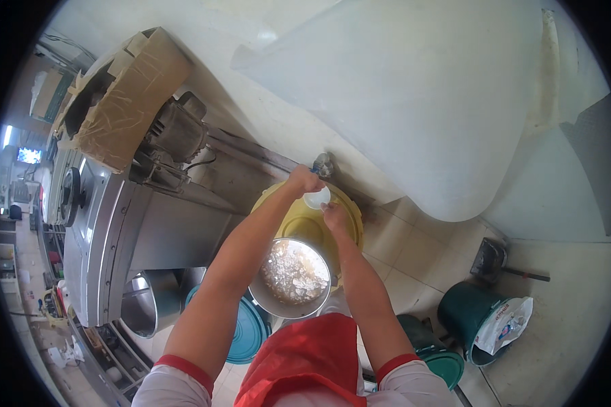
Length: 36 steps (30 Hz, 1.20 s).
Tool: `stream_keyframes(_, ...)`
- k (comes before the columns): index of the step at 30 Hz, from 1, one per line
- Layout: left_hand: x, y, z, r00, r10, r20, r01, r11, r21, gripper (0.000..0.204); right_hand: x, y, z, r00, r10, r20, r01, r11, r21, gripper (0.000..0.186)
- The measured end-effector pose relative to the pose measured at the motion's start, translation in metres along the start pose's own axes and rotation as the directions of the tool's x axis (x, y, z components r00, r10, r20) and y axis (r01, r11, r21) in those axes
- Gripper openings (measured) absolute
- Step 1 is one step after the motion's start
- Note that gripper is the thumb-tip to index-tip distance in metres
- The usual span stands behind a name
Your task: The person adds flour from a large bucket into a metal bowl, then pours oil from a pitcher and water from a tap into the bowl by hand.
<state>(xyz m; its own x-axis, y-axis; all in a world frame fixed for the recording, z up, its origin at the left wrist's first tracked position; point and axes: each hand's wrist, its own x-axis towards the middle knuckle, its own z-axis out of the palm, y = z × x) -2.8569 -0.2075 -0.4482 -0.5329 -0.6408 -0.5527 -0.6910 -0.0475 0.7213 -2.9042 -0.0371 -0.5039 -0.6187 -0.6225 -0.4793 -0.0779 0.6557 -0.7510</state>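
Note:
My right hand (333,215) is closed on the near rim of a small white bowl (316,197), above a yellow round tub or lid (299,224). At the bowl's far side, my left hand (306,182) has its fingers closed beside a small blue piece (316,169), which looks like a tap handle by the wall. Whether the left fingers grip that piece or the bowl's edge is hidden. Between my forearms stands a large metal pot (256,292) with white, flour-like clumps (295,270) over a brownish wet mix.
On the left stands a big steel machine (176,230) with a motor (176,132) and a cardboard box (132,102). Teal lid (248,332) and steel pot (157,298) sit low. Right: green bucket (461,308) with a white bag (502,325), dustpan (489,260), white sheet (414,102).

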Motion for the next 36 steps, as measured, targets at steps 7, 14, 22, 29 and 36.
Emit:
stream_keyframes(7, 0.007, -0.017, -0.009, 0.973, 0.204, 0.106, -0.215, 0.971, 0.107, 0.032, -0.003, 0.003, 0.001, 0.999, 0.029, 0.012, -0.030, 0.999, 0.029, 0.034)
stream_keyframes(14, -0.019, 0.004, -0.014, 0.993, 0.080, 0.092, -0.084, 0.995, 0.046, 0.033, -0.005, -0.002, -0.004, 0.998, 0.046, 0.048, -0.046, 0.999, 0.000, 0.032)
stream_keyframes(22, -0.030, 0.011, -0.025, 0.995, 0.049, 0.086, -0.047, 0.998, -0.035, 0.025, -0.003, 0.001, -0.004, 0.998, 0.051, 0.035, -0.052, 0.999, 0.016, 0.030)
stream_keyframes(29, -0.037, 0.005, -0.035, 0.994, 0.032, 0.106, -0.036, 0.999, 0.037, 0.024, -0.010, -0.005, 0.000, 0.997, 0.034, 0.064, -0.034, 0.999, 0.005, 0.031)
stream_keyframes(36, -0.041, 0.022, -0.035, 0.994, 0.054, 0.093, -0.077, 0.960, 0.268, 0.025, -0.003, 0.000, -0.002, 0.998, 0.024, 0.066, -0.023, 1.000, -0.015, 0.032)
